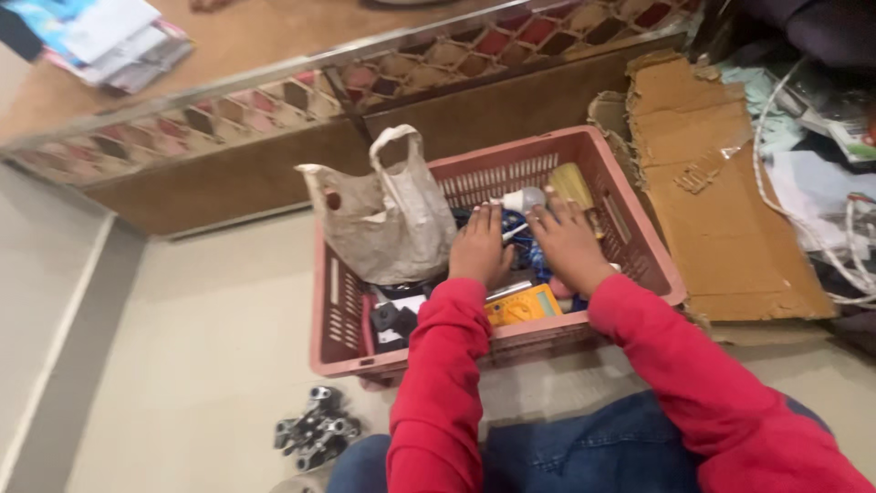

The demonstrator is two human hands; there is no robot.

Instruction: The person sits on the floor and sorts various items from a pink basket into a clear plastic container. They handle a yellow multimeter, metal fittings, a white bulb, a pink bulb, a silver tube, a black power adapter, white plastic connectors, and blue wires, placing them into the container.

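Hands are pressed down among the clutter inside a pink plastic crate [639, 246] set on the floor. The left hand [479, 248] is laid flat with fingers together on dark blue items, nothing being gripped. The right hand [570, 245] is spread over the same heap, fingers slightly apart, and whether anything is pinched beneath it cannot be told. A white bulb [522, 199] is seen at twelve o'clock from the hands, just beyond the fingertips. A yellow meter [525, 306] is lodged at six o'clock, between the red sleeves [438, 383]. A crumpled grey bag [388, 224] is propped at nine o'clock inside the crate. Flattened cardboard [721, 201] is spread at three o'clock beside the crate. Small metal parts [315, 429] are scattered on the floor at seven o'clock.
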